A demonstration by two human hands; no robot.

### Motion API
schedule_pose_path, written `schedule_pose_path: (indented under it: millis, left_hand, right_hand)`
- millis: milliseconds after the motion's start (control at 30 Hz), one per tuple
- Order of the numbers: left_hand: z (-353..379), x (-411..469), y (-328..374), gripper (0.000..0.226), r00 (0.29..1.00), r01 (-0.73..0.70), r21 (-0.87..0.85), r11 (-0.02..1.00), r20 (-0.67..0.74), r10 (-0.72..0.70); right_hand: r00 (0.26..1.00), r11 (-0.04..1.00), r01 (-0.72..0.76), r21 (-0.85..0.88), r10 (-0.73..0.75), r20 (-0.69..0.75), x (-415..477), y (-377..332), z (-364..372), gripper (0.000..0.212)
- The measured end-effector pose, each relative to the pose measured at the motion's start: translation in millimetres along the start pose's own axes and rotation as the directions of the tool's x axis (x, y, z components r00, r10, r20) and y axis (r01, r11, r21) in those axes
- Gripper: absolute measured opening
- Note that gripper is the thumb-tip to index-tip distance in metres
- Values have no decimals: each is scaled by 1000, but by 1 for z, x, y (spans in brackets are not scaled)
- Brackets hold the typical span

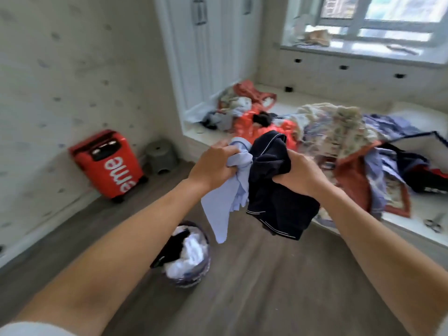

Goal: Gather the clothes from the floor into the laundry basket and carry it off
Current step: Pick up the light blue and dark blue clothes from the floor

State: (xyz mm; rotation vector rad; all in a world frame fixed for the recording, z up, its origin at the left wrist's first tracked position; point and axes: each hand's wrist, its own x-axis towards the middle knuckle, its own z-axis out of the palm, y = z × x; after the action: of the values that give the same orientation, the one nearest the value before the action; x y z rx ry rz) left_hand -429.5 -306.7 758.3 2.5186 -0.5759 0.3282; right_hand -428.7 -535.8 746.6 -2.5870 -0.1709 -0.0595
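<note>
Largest risk: the raised platform along the window wall carries a broad heap of mixed clothes, red, patterned and blue, and it reads as still ungathered; a bundle carried low across it could snag and drag pieces onto the floor. Next, the laundry basket, standing on the floor and holding white and dark cloth, lies below and to the left of both hands, well apart from them; a drop released from this height would likely miss its small mouth or land on the rim. Smaller again: the dark garment with white piping hangs from the right hand, fingers curled tight into its folds, its loose hem free to slip. The light blue garment is bunched in the closed left hand, its tail dangling toward the basket. The two garments touch between the hands. A red suitcase stands against the left wall, clear of the path.
</note>
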Motion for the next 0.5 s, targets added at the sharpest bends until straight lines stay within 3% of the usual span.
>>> schedule_pose_path:
  millis: [67, 167, 267, 500]
  left_hand:
    - [-37, -29, -59, 27, 997, 60, 16, 998, -53, -59]
    - [-76, -64, -126, 10, 986, 156, 89, 984, -78, -149]
    - [-106, -98, -182, 14, 969, 226, 105, 968, -122, -213]
    - [-117, -150, -261, 12, 916, 387, 41, 921, -131, -379]
  right_hand:
    - [996, 997, 77, 20, -78, 45, 24, -59, 40, 38]
    - [982, 985, 161, 67, -166, 89, 48, -127, 90, 44]
    - [966, 971, 169, 169, -197, 166, 68, -183, 143, 36]
    - [921, 952, 144, 269, -228, 315, 94, -237, 233, 35]
